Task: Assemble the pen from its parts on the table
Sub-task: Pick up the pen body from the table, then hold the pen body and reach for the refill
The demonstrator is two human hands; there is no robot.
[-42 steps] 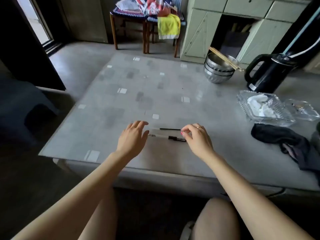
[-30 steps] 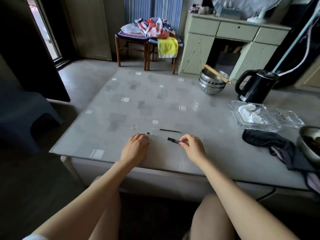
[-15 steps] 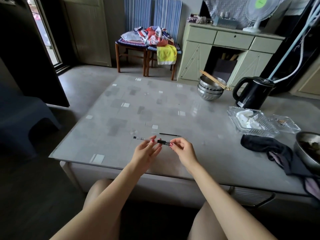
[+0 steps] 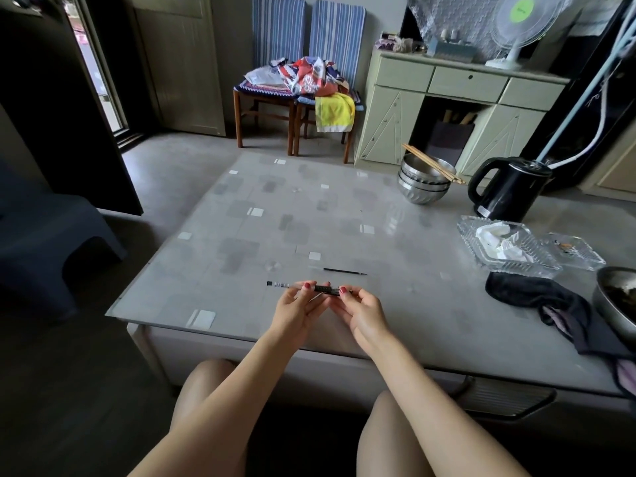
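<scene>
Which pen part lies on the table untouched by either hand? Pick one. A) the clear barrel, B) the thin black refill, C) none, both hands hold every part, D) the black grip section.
B: the thin black refill lies alone on the table beyond the hands, while the left hand and right hand hold the barrel and grip piece between them.

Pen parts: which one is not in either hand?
The thin black refill, lying alone on the table just beyond the hands. The clear barrel and black grip piece are both held.

I see a black kettle [image 4: 509, 189], stacked steel bowls [image 4: 424, 188] under chopsticks [image 4: 433, 164], glass dish [image 4: 506, 247], dark cloth [image 4: 537, 299], white fan [image 4: 523, 20].
</scene>
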